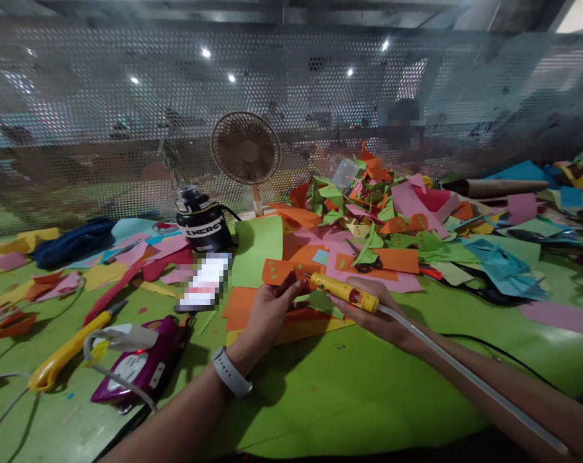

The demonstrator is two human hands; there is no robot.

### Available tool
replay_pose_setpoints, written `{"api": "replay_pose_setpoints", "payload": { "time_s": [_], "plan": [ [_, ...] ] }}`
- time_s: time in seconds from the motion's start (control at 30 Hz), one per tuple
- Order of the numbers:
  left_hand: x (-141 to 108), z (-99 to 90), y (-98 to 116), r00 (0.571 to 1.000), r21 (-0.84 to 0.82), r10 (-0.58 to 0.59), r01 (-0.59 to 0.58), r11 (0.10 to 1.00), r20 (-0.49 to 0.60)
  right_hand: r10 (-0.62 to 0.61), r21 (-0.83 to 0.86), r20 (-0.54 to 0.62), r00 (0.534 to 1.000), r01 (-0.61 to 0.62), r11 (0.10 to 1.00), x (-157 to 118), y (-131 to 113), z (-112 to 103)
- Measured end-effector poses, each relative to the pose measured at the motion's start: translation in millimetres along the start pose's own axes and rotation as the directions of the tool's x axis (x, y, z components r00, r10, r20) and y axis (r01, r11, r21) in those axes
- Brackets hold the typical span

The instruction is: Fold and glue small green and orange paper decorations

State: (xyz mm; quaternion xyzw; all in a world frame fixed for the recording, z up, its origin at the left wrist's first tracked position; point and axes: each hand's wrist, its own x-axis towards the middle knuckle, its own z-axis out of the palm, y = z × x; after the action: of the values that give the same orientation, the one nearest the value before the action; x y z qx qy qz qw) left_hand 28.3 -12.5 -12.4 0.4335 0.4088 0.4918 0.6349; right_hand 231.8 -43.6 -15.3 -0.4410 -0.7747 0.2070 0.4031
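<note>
Pinched in the fingers of my left hand (267, 315) is a folded orange paper piece (278, 272) with small green dots. My right hand (373, 315) is closed around a yellow pen-shaped glue gun (352, 294). Its thin metal tip points left, close to the orange paper; whether they touch I cannot tell. A long whitish stick (446, 357) runs from the tool's back end along my right forearm. Under my hands lie orange sheets (243, 312) on the green table (330, 399). A light green sheet (260, 247) lies just behind.
At left are a purple power strip (163, 350) with a white plug, a yellow-handled tool (69, 354) and cords. A phone (207, 283), a black jug (202, 222) and a fan (246, 148) stand farther back. Paper scraps (369, 186) heap at back right, with scissors (369, 263) nearer.
</note>
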Motion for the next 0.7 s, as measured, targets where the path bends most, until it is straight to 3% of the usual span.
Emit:
{"api": "replay_pose_setpoints", "payload": {
  "time_s": [0.7],
  "plan": [
    [2.3, -1.6, -3.8, 1.000, -0.001, -0.015, 0.015, 1.000, -0.002, -0.002, -0.042, 0.000, 1.000, 0.002, 0.999, -0.1, 1.8, 1.1]
  ]
}}
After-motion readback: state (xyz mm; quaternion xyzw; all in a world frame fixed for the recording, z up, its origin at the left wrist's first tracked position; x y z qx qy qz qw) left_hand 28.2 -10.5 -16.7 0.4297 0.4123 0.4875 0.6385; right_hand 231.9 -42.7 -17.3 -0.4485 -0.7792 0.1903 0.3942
